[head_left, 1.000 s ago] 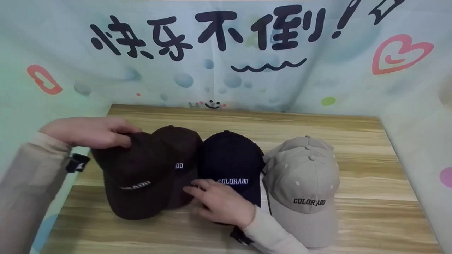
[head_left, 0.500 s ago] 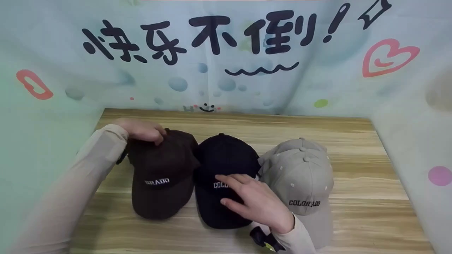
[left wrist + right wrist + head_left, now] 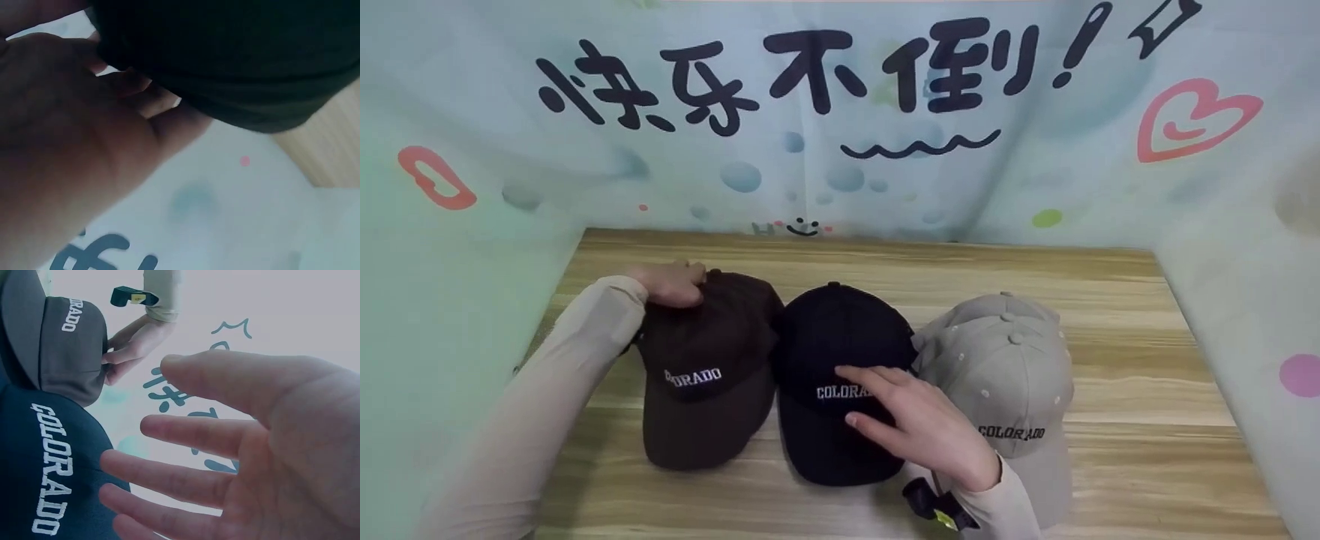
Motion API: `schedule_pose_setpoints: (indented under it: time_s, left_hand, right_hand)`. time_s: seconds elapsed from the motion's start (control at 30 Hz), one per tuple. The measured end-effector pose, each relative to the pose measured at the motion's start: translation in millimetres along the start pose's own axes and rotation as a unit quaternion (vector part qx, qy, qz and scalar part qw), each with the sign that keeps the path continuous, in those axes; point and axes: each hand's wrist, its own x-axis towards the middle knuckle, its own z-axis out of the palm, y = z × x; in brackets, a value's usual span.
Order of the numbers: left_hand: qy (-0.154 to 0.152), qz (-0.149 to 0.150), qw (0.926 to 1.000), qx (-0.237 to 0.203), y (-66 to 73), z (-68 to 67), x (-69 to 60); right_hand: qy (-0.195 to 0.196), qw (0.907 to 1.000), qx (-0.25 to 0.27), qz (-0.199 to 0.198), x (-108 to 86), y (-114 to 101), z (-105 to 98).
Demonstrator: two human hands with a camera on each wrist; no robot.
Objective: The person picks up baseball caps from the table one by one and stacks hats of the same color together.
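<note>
A dark brown baseball cap [image 3: 709, 375] with white lettering stands at the left of the row, brim toward me. My left hand [image 3: 671, 285] holds the back of its crown; in the left wrist view the fingers [image 3: 180, 121] lie along the cap's [image 3: 236, 62] lower edge. A navy cap [image 3: 829, 330] lettered COLORADO stands against it on the right. Over the front of the navy cap is my right hand [image 3: 919, 420], fingers spread and straight, gripping nothing. Whether its fingertips touch the cloth I cannot tell.
Several beige caps [image 3: 1027, 390], nested one in another, stand to the right of the navy cap. All the caps are on a wood-grain table [image 3: 1140, 390]. A printed fabric backdrop [image 3: 697, 172] rises behind and at both sides.
My left hand has brought the brown cap right, onto the other brown cap, which is now covered. My right hand has moved right, from the brown brim to over the navy cap.
</note>
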Motion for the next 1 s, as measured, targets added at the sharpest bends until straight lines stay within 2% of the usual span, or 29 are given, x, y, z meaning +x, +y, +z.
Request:
schedule_pose_setpoints:
  time_s: [0.1,0.2,0.33,0.47,0.63,0.73,0.87,1.0]
  left_hand:
    - [0.02,-0.004,0.9995,-0.024,4.3,11.7,6.7]
    - [0.024,-0.007,0.9987,-0.044,8.4,22.1,11.7]
    - [0.038,0.011,0.9986,-0.036,13.4,31.4,15.8]
    - [0.047,0.014,0.9987,-0.011,20.0,33.1,16.7]
    - [0.048,-0.014,0.9986,0.015,22.4,30.8,13.5]
    - [0.035,-0.025,0.9988,0.023,18.6,30.6,9.8]
    - [0.017,-0.022,0.9993,0.024,14.7,31.3,7.2]
    - [0.014,-0.025,0.9992,0.028,17.5,32.5,6.0]
  right_hand:
    - [-0.003,1.0,0.006,0.002,-0.6,1,0]
    - [-0.004,1.0,0.006,0.004,-0.7,1,0]
    - [-0.002,1.0,0.002,0.006,-0.3,1,0]
    - [-0.003,1.0,0.003,0.004,0.9,1,0]
    - [-0.002,0.9999,0.011,0.008,1.0,2,-1]
    - [-0.003,0.9998,0.017,0.013,0.6,3,-2]
    - [-0.003,0.9997,0.019,0.016,-0.1,4,-4]
    - [0.006,0.9996,0.023,0.014,-1.7,8,-5]
